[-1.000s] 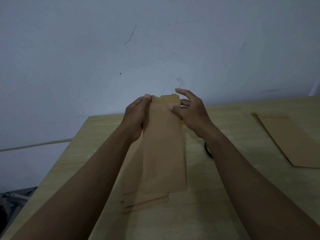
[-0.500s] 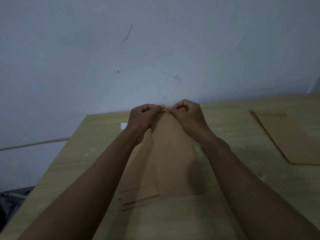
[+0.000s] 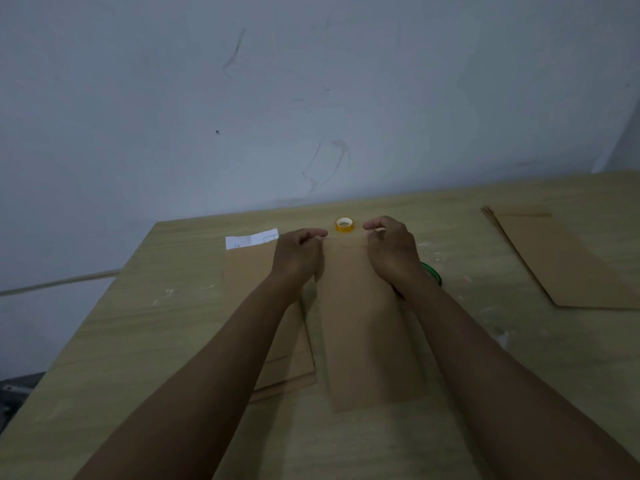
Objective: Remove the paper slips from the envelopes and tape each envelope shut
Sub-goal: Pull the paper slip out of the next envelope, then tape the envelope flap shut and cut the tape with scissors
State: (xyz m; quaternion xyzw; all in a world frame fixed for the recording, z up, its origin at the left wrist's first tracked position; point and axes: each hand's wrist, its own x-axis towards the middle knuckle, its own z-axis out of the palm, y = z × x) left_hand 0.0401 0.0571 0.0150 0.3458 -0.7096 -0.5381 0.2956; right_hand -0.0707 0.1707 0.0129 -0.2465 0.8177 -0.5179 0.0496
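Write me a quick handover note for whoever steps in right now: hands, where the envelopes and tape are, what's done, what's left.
Left hand and right hand: fingers curled at the top corners of the middle envelope, lying flat on the table; whether they pinch tape is unclear.
Tape roll just beyond that envelope.
Left stack has a white slip sticking out: still to empty and tape.
Right pile lies apart, state unclear.
Left: finish sealing the middle envelope, then the stack.

table [image 3: 145, 341] | envelopes [image 3: 367, 341] | tape roll [image 3: 344, 225] | paper slip [image 3: 251, 239]
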